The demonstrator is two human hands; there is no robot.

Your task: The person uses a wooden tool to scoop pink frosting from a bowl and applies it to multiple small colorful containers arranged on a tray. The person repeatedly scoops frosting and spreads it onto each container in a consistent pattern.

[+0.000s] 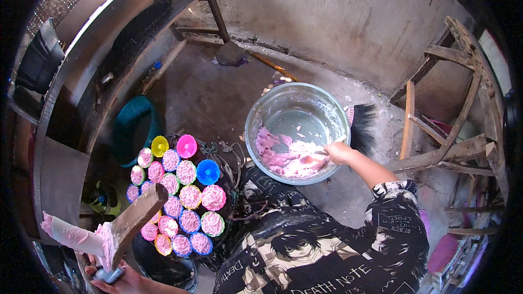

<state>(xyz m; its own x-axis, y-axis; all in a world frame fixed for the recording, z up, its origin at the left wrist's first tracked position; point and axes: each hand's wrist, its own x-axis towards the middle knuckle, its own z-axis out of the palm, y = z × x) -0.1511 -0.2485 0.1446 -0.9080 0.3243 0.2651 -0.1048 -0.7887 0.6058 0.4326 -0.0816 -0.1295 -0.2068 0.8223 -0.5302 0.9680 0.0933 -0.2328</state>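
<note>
My right hand [339,152] is closed round the handle of a spoon-like utensil [315,159], whose head rests in pink paste [289,158] inside a wide grey basin [251,147]. At the lower left, my left hand [124,281] has its fingers wrapped round a grey fitting [109,275] below a wooden piece [140,215] smeared with paste. A pale, paste-coated tube [76,235] juts out to its left. Close by stand several frilled, colourful cups [190,196], most filled with pink swirls. A blue cup [207,172], a magenta cup [186,146] and a yellow cup [159,146] hold no paste.
Behind the cups stands a teal tub [122,136]. A wooden shelf unit [103,114] runs along the left. Black broom bristles [363,128] lie against the basin's right side. A rough wooden frame [455,125] leans at the right, before a bare wall [327,22].
</note>
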